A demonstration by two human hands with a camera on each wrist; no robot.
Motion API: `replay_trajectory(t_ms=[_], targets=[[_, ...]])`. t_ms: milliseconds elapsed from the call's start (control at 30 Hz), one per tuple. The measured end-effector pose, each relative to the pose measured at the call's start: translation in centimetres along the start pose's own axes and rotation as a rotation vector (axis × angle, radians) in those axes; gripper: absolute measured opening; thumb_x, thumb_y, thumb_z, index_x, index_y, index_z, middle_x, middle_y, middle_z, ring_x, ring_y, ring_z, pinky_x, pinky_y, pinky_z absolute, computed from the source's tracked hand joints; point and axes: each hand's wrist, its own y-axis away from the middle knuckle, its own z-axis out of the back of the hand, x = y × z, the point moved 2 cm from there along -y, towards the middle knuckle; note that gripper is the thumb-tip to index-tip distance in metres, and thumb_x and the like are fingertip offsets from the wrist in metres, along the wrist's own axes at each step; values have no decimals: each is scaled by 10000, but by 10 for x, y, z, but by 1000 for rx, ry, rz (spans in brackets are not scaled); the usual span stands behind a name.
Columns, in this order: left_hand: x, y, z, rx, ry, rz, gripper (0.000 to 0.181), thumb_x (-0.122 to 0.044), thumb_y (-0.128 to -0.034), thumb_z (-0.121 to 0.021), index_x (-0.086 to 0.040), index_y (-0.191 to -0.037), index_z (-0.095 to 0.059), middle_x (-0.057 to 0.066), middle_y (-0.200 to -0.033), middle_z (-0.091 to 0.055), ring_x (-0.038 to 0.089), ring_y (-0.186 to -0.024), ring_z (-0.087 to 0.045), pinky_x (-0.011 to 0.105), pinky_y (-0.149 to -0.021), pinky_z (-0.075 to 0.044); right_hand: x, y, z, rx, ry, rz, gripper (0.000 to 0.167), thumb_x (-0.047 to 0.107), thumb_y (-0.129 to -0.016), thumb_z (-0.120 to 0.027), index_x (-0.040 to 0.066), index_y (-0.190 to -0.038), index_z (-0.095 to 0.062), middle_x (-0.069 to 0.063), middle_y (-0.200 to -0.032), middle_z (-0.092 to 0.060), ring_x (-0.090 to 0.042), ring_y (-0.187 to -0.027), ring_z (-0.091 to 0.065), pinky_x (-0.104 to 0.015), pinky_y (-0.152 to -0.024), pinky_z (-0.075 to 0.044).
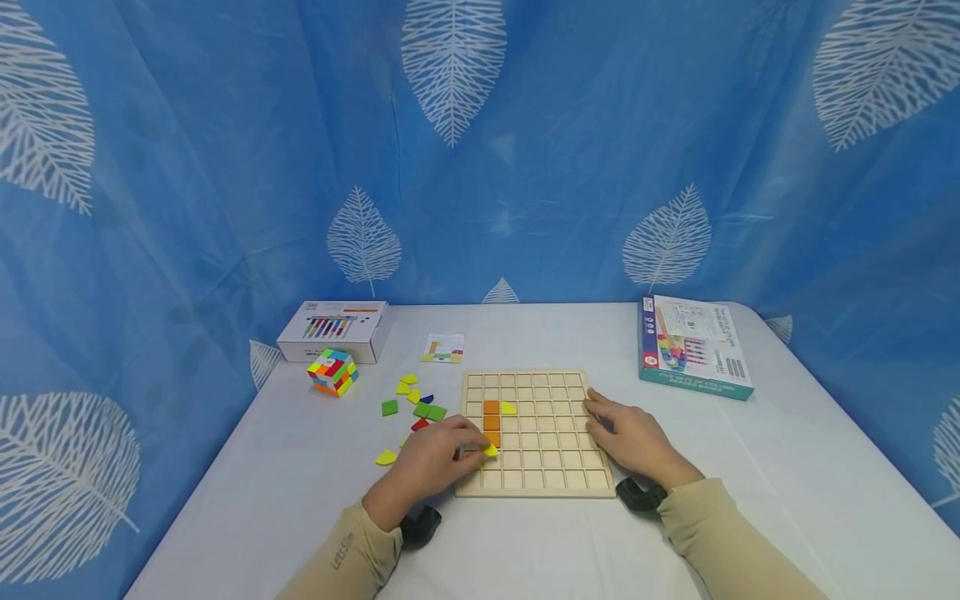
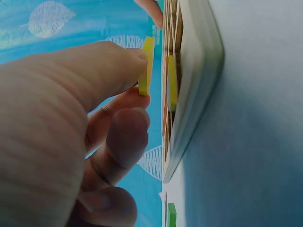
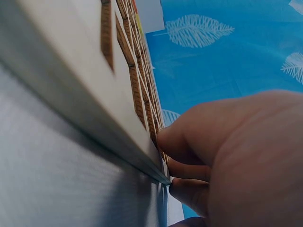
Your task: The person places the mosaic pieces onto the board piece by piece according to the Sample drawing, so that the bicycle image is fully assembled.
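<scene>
Between thumb and fingers my left hand (image 1: 442, 454) pinches a yellow quarter-round tile (image 2: 147, 66), just above the lower left of a wooden grid board (image 1: 551, 492). Three orange square tiles (image 1: 491, 422) fill cells in one column of the board, with a yellow quarter-round tile (image 1: 508, 408) beside the top one. Close under the held tile, the left wrist view shows another yellow tile (image 2: 173, 82) in a cell. My right hand (image 1: 637, 437) rests on the board's right edge, thumb and fingertips touching the frame; its fingers look relaxed.
Left of the board lie loose green tiles (image 1: 435, 412), yellow tiles (image 1: 386, 457), a red tile (image 1: 420, 424) and a blue tile (image 1: 427, 399). Behind them are a small pattern card (image 1: 443, 347), a puzzle cube (image 1: 333, 372) and a white box (image 1: 333, 331). A flat printed box (image 1: 693, 346) lies back right.
</scene>
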Motion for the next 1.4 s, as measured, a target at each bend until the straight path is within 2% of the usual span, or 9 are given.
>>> replay_trajectory(t_ms=[233,633,933,1233,1400], targets=[[-1,1,-2,62,-1,-5,175,-278,-926,-781,-267,-1098,-807,-145,-1075,-698,22,-909,-644,170,-720,-506,-1,0,-1,1,-3,-6,466,227,-1024,-599,6,-1434,-581,-145,-1573,-467,-437,-1396,-485,-607,-1108,-401],[0,0,-4,90,25,-12,154,-286,-921,-784,-262,-1070,-813,-148,-1067,-698,28,-917,-642,175,-732,-506,-2,-1,-2,-1,-9,-2,483,249,-1018,-606,6,-1435,-580,-140,-1569,-471,-438,-1394,-485,-610,-1105,-403],[1,0,-5,85,29,-23,144,-248,-939,-762,-259,-1066,-830,-159,-1049,-704,37,-978,-658,207,-817,-539,-2,-1,-2,-3,-5,3,478,237,-1019,-602,-1,-1433,-579,-153,-1569,-468,-447,-1392,-483,-615,-1101,-404],[2,0,-6,83,35,-22,130,-237,-938,-761,-258,-1046,-832,-168,-1053,-713,34,-1000,-668,219,-840,-549,-2,-1,-2,-1,-8,-4,478,239,-1022,-602,7,-1438,-577,-140,-1572,-467,-433,-1400,-481,-606,-1109,-402],[2,0,-5,35,37,-33,127,-255,-951,-741,-250,-1040,-832,-157,-1038,-716,34,-963,-670,221,-809,-554,-1,-1,-1,0,-3,0,464,228,-1024,-602,9,-1432,-585,-144,-1569,-474,-437,-1393,-489,-608,-1104,-406]])
